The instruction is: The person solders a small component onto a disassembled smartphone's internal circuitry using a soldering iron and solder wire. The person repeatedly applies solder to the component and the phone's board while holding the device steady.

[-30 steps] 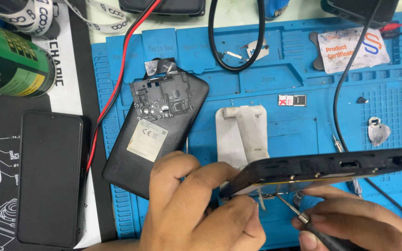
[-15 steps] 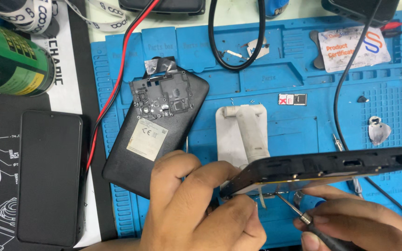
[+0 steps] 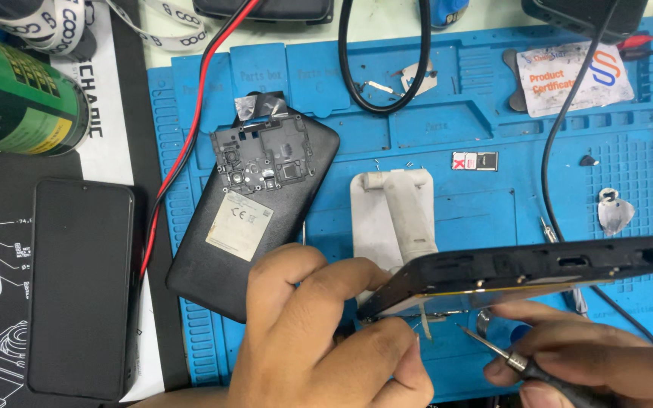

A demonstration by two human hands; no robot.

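Observation:
My left hand (image 3: 319, 332) grips the near end of a black phone body (image 3: 523, 273), held on edge and tilted above the blue repair mat (image 3: 493, 196). My right hand (image 3: 606, 363) holds a thin screwdriver (image 3: 508, 357), its metal tip pointing up-left just under the phone's lower edge. A small white strip hangs below that edge beside the tip. A black phone back cover (image 3: 255, 204) with a pale label and camera cut-outs lies on the mat to the left of my hands.
A second black phone (image 3: 81, 283) lies face up at left on a printed mat. A green can (image 3: 17, 98) lies at upper left. Red and black cables (image 3: 190, 136) cross the mat. A white folded piece (image 3: 394, 211), a metal pick (image 3: 614, 213) and a card (image 3: 576, 75) rest on the mat.
The phone body has shifted slightly in my left hand, and the screwdriver tip has moved a little under its edge. Everything else stays put.

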